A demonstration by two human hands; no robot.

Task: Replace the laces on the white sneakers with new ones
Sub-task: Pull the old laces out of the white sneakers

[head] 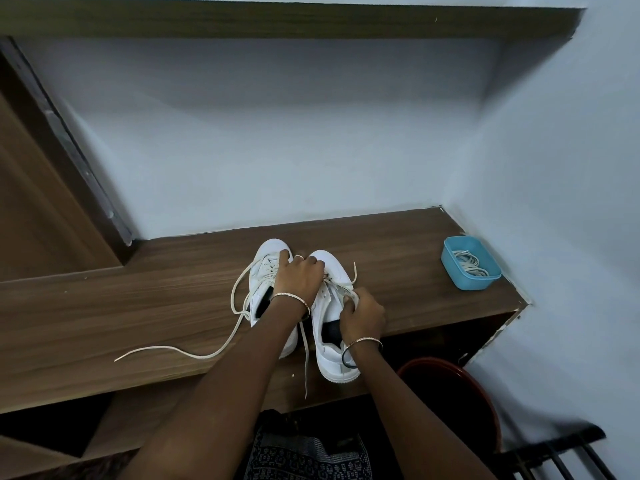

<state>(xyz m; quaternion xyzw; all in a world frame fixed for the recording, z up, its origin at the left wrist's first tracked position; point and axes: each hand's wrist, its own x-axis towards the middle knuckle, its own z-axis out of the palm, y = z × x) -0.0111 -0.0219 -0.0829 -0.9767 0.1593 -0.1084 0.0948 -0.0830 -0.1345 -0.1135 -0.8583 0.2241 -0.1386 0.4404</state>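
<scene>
A loose lace end (180,351) trails across the wooden table (104,306) from the left sneaker (265,271). The left hand (299,277) reaches over it, fingers curled down on the toe end of the right sneaker (332,362) just beside. The right hand (362,313) pinches that shoe's lace (346,291) at the eyelets. Well apart near the wall, a blue tub (485,277) holds coiled new laces (467,261).

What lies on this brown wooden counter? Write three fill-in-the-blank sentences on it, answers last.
1. The spare white laces lie coiled in a square ____ plastic tub.
2. The right hand pinches a ____ on the right white sneaker.
3. The left white sneaker has a loose lace trailing off to the person's ____.
Answers: blue; lace; left.
</scene>
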